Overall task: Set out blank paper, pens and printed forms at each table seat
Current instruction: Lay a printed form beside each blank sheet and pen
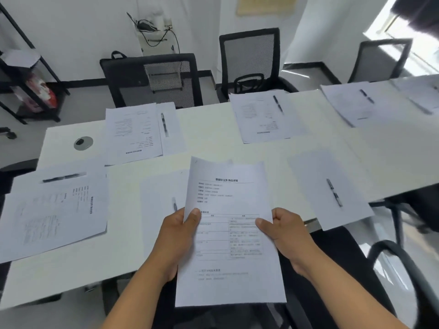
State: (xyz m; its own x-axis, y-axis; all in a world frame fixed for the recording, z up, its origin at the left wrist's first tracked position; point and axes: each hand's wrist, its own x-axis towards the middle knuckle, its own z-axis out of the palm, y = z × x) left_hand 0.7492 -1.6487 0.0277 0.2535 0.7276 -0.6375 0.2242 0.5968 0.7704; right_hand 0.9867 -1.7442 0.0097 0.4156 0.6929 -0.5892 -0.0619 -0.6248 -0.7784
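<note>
Printed form [228,233] — pinched by left hand [177,231]; right hand [285,231] grips opposite edge.

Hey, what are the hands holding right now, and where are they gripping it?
Both hands hold one printed form. The left hand pinches its left edge and the right hand its right edge, both about mid-height.

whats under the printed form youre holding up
Under the printed form: a blank sheet on the table, with a pen peeking out. The rest of both is covered.
</note>
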